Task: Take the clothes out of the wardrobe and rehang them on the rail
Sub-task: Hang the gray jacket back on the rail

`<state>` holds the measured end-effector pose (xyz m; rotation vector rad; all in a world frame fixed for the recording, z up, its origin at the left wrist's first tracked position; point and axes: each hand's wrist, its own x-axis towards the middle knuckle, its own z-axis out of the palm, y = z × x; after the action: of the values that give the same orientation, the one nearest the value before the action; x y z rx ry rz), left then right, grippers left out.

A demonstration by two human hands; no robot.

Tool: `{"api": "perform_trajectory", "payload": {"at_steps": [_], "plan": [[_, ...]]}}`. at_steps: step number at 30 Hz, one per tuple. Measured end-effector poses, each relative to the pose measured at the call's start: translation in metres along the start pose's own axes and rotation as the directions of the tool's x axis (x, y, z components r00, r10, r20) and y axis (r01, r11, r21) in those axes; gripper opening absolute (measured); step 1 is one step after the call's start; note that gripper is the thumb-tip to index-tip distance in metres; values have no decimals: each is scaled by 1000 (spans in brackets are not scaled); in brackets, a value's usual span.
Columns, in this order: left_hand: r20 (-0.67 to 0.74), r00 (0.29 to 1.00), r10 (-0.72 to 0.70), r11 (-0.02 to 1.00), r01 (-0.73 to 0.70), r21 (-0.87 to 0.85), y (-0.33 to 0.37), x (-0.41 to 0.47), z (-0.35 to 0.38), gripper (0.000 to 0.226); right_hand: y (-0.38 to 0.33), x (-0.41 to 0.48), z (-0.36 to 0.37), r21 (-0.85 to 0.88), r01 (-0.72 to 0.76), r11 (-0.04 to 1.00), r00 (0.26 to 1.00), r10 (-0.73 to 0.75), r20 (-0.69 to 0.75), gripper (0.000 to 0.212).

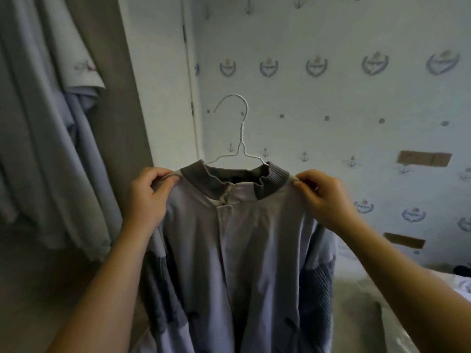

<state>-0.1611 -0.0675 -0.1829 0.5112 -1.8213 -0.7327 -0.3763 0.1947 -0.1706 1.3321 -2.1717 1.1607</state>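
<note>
A pale lilac jacket [237, 250] with a grey ribbed collar and grey ribbed cuffs hangs in front of me on a white wire hanger [240, 133]. The hanger's hook points up and touches nothing. My left hand [147, 197] pinches the jacket's left shoulder over the hanger's end. My right hand [323, 197] pinches the right shoulder the same way. Both hands hold the jacket up in mid-air, front facing me. No rail is in view.
Several pale garments [48, 128] hang at the left inside the wardrobe, beside its grey-brown side panel [119, 80]. A wall with anchor-patterned wallpaper [331, 85] stands behind. A bed with light covers [369, 301] lies at the lower right.
</note>
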Motion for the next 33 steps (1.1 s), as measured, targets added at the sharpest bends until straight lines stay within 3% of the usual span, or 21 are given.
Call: {"api": "perform_trajectory", "payload": {"at_steps": [7,15,20,26,30,33], "plan": [[-216,942,256,966,-244,81,24,104,-98,14,-93,97,5,56,271,961,956,-262,-129,8],[-324,851,413,905,-345,249,39,224,-217,6,-218,210,27,-28,467,884,861,-461,-213,8],[-382,798,465,859,-303,412,35,290,-282,7,-297,270,48,-24,509,861,844,-504,-182,11],[-451,767,456,801,-133,584,22,367,-348,15,-388,333,75,111,539,835,835,-512,-202,19],[-539,738,407,823,-40,567,16,403,-378,19,-446,368,92,200,532,823,841,-487,-233,22],[-579,758,301,892,-10,451,12,428,-391,29,-486,392,103,263,507,821,858,-453,-240,19]]}}
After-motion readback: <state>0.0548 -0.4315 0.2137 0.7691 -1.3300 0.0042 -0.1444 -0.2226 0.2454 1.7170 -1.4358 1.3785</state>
